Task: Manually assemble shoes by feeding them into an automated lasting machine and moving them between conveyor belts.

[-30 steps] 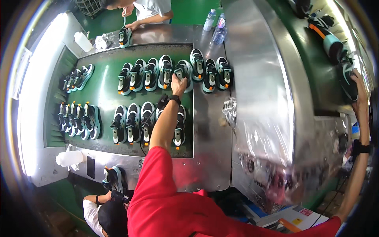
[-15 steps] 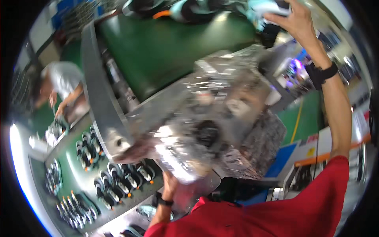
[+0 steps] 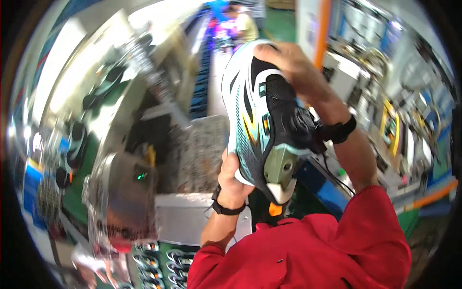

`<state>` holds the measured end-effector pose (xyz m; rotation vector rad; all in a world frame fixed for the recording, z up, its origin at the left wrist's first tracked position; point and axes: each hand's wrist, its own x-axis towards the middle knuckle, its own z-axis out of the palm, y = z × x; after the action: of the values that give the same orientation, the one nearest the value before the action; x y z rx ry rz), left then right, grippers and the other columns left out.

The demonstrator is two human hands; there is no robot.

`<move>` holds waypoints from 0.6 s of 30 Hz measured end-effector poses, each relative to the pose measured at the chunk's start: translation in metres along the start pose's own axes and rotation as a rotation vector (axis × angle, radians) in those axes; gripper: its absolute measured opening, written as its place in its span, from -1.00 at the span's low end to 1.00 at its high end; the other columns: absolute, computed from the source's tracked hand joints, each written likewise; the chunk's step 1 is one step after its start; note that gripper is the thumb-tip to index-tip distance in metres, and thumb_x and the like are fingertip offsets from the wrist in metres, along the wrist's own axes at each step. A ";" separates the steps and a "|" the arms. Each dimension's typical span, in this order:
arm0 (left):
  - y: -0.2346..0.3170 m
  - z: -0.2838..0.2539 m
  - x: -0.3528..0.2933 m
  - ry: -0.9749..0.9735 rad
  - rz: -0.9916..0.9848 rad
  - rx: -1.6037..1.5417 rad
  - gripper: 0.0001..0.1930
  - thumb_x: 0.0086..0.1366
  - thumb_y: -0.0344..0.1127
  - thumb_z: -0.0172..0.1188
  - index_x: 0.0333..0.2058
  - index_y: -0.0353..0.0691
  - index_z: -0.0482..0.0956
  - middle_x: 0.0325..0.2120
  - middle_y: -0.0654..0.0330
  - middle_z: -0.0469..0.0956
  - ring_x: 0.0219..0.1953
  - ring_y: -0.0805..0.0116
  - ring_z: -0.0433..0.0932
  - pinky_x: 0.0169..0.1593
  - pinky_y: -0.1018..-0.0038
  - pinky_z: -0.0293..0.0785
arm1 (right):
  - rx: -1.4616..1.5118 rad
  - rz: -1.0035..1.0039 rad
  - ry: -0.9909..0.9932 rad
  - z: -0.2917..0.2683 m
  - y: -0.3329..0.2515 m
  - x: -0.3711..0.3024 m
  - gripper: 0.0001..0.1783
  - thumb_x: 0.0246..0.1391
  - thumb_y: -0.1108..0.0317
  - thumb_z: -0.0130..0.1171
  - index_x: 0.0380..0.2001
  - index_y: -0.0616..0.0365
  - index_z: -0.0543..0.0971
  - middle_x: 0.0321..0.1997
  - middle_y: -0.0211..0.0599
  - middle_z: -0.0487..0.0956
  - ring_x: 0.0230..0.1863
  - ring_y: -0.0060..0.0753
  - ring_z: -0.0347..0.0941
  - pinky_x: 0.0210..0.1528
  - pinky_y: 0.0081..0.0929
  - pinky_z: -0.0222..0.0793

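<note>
In front of my chest I hold one sneaker (image 3: 245,113), white and light blue with black panels and a yellow-orange stripe. Its toe points away from me and its side faces up. An olive-green shoe last (image 3: 276,168) fills the collar opening, with a hole in its top. My left hand (image 3: 233,180) is closed on the sole side near the heel, thumb against the edge. Over the toe end curls my right hand (image 3: 291,67), its thumb on the upper. Black laces hang loosely around the tongue. The right hand's lower fingers are hidden behind the shoe.
A plastic-wrapped machine (image 3: 122,197) with a green lit display stands at the left, beside a metal bench (image 3: 180,216). More shoes (image 3: 149,269) sit in rows below, and others ride a green belt (image 3: 74,188). A co-worker (image 3: 91,269) is at lower left. An orange post (image 3: 322,33) rises ahead.
My view has swung to the right. The right hand has brought the shoe down from the green belt's far side, and the left hand has come up from the wrapped machine to grip it.
</note>
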<state>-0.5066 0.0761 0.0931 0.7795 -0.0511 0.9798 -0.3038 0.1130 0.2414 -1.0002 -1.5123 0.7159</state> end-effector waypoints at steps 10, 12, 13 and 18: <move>-0.254 0.111 0.047 -0.054 -0.312 0.528 -0.36 0.27 -0.33 0.14 0.27 -0.43 0.16 0.04 0.09 0.43 0.04 0.36 0.42 0.13 0.46 0.31 | -0.053 0.291 0.915 -0.158 0.070 -0.304 -0.31 -0.21 0.34 0.40 0.05 0.31 0.42 -0.18 -0.30 0.56 -0.18 -0.52 0.44 -0.07 -0.59 0.39; -0.306 0.132 0.055 -0.233 -0.344 0.713 -0.31 0.28 -0.25 0.16 0.30 -0.39 0.11 0.10 0.08 0.37 0.08 0.35 0.37 0.16 0.47 0.26 | -0.040 0.447 1.059 -0.206 0.070 -0.348 -0.33 -0.24 0.36 0.43 0.00 0.34 0.46 -0.17 -0.27 0.57 -0.17 -0.51 0.47 -0.04 -0.57 0.39; -0.330 0.141 0.061 -0.291 -0.443 0.748 -0.27 0.30 -0.17 0.16 0.31 -0.39 0.07 0.16 0.06 0.31 0.15 0.33 0.31 0.20 0.47 0.21 | 0.075 0.366 1.166 -0.222 0.075 -0.366 -0.35 -0.27 0.38 0.43 -0.02 0.33 0.48 -0.14 -0.25 0.58 -0.16 -0.49 0.49 -0.04 -0.55 0.41; -0.469 0.169 0.131 -0.414 -0.713 0.725 -0.30 0.35 -0.05 0.08 0.27 -0.43 0.14 0.10 -0.02 0.41 0.12 0.29 0.39 0.16 0.46 0.29 | -0.273 0.482 1.422 -0.316 0.058 -0.450 -0.36 -0.29 0.44 0.36 -0.01 0.24 0.47 -0.19 -0.30 0.57 -0.23 -0.55 0.47 -0.12 -0.58 0.42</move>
<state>-0.0240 -0.0797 -0.0014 1.5247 0.2255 0.1176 0.0217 -0.2872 0.0416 -1.5862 -0.1060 -0.0237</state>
